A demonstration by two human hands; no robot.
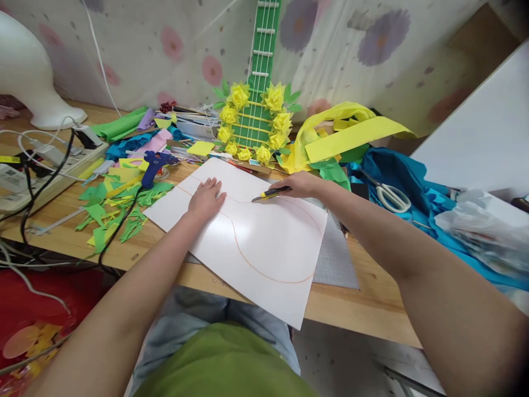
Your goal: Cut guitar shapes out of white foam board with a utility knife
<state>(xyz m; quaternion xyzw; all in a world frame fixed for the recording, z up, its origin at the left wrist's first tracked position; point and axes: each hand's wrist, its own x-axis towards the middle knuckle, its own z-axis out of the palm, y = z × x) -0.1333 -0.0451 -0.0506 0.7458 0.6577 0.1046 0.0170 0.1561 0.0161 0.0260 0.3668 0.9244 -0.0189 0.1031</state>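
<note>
Right hand (pixel 301 184) is closed around a utility knife (pixel 270 193); below that hand, white board (pixel 268 242) is steadied by the flat left hand (pixel 205 199), endangered should the blade (pixel 257 198) slip.

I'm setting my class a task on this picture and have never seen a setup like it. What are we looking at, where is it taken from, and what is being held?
There is no machine here: these are a person's two bare hands. The one picture comes from a camera worn on the head, looking forward and down, so both arms reach in from the bottom.

The left hand lies spread on a white board marked with orange lines. The right hand holds a yellow-and-black knife, its tip at one of those lines.

Under the board is a grey mat on a wooden table. To the left are green and yellow scraps and a blue glue gun; to the right, scissors. At the back stands a green guitar edged with yellow flowers.
</note>
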